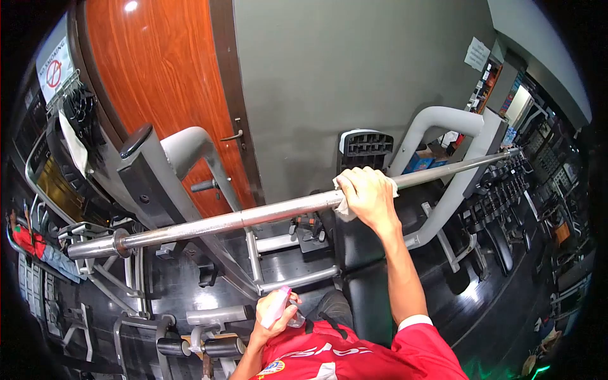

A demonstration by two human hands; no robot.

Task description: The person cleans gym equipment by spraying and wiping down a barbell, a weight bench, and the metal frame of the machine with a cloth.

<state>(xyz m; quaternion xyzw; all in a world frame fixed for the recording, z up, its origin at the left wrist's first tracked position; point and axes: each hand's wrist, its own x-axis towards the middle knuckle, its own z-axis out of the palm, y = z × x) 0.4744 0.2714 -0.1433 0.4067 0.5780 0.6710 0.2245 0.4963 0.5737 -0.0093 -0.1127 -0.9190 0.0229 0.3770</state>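
A long metal barbell [285, 210] without plates lies across the view in front of me. My right hand [368, 195] is closed over its middle, pressing a white cloth [345, 210] around the bar. Low down, close to my red shirt, my left hand [273, 315] grips a spray bottle [277, 308] with a pink and white top and a clear body. The bottle is well below the bar and apart from it.
Grey bench frame posts [144, 171] rise on both sides of a black padded bench [367, 297]. Behind stand a wooden door [158, 82] and grey wall. Dumbbell racks [500, 196] are at the right; a person in red [28, 239] is at far left.
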